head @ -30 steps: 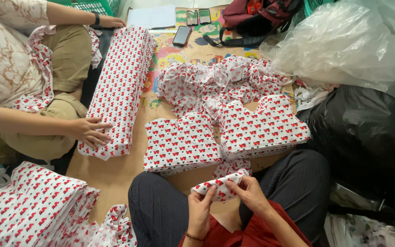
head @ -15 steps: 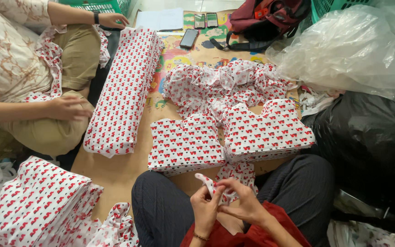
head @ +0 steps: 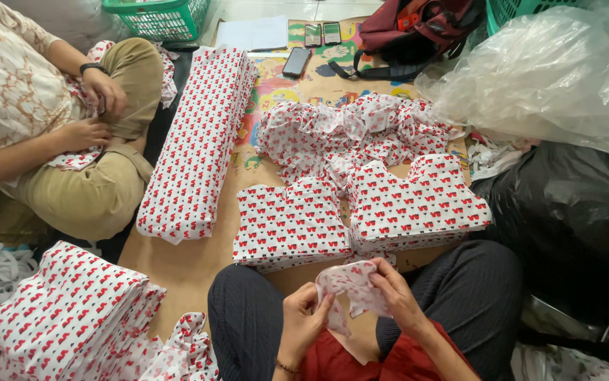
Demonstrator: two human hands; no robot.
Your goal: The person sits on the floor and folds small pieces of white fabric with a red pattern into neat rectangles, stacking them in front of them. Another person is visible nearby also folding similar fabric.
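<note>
A clear plastic bag (head: 551,77) at two o'clock is cut off by the frame. A long printed fabric stack (head: 198,141) lies at eleven. Two cut stacks (head: 361,215) sit centre. At six, left hand (head: 303,326) and right hand (head: 397,296) fingers pinch a limp printed fabric piece (head: 350,286)

Left hand (head: 303,321) raised, fingers curled and pinching; right hand (head: 397,296) beside it, fingertips gripping, wrists close together
</note>
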